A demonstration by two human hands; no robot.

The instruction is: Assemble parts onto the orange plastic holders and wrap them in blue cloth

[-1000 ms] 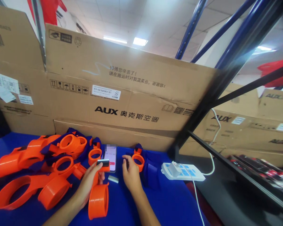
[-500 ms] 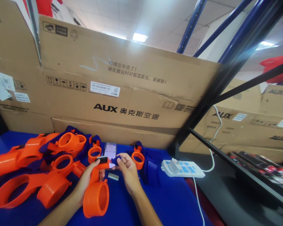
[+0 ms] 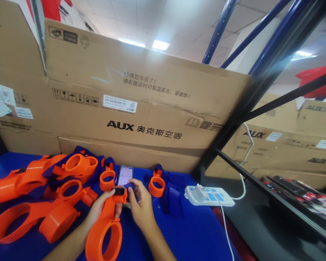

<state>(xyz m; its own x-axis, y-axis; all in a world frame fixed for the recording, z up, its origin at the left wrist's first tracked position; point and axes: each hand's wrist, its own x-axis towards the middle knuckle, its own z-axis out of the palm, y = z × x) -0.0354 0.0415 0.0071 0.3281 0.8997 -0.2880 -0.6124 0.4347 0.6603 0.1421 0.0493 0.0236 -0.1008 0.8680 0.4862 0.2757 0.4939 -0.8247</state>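
Head view: my left grip (image 3: 98,207) clasps an orange tape dispenser (image 3: 108,212), apparently steadying it while my right grip (image 3: 140,200) pinches a dark-blue piece (image 3: 129,185) at its far end.

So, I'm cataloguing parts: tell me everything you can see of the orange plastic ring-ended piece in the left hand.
The glossy orange plastic ring-ended piece has a wide open ring at its near end, a ribbed stem, and a short head with a black strip on top. It slants over the blue table surface, ring toward the wearer. The left hand grips it near the head; beside that, the right hand pinches a dark blue piece, whether touching it I can't tell.
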